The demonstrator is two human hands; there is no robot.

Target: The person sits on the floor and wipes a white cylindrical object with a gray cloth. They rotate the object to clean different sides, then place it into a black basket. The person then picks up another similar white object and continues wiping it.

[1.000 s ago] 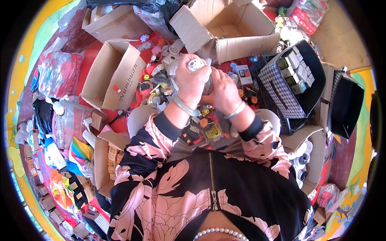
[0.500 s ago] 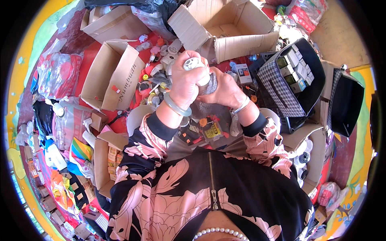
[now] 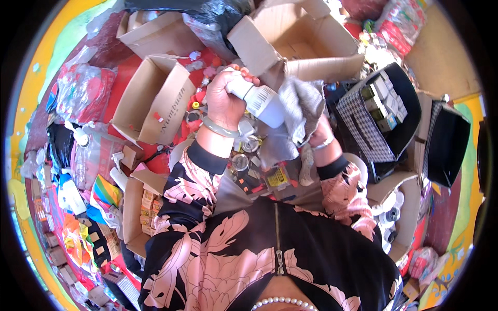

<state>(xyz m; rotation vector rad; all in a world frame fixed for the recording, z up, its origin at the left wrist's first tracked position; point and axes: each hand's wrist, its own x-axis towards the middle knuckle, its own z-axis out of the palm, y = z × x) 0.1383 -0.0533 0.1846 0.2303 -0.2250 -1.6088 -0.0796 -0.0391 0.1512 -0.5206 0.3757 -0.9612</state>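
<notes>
My left hand (image 3: 225,96) is wrapped round the narrow end of a white bulb-shaped thing (image 3: 259,102), which has a barcode label on its side. Its wide, milky end tilts down to the right; whether it is a lamp bulb or a bottle I cannot tell. A grey cloth (image 3: 302,106) hangs beside that end, gripped in my right hand (image 3: 320,133), whose fingers are partly hidden behind the cloth. Below both hands lie loose small parts, among them a yellow-labelled packet (image 3: 276,177) and a round metal-rimmed piece (image 3: 240,162).
Open cardboard boxes stand at the far side (image 3: 324,67) and left (image 3: 168,111). A houndstooth bin (image 3: 358,122) of small boxes is at the right. Near my right arm, a carton (image 3: 410,228) holds white round items; another carton (image 3: 134,220) holds small orange boxes.
My hands have moved apart. The cloth, earlier bunched round the white thing between both hands, now hangs from my right hand, leaving the white thing's wide end and label uncovered.
</notes>
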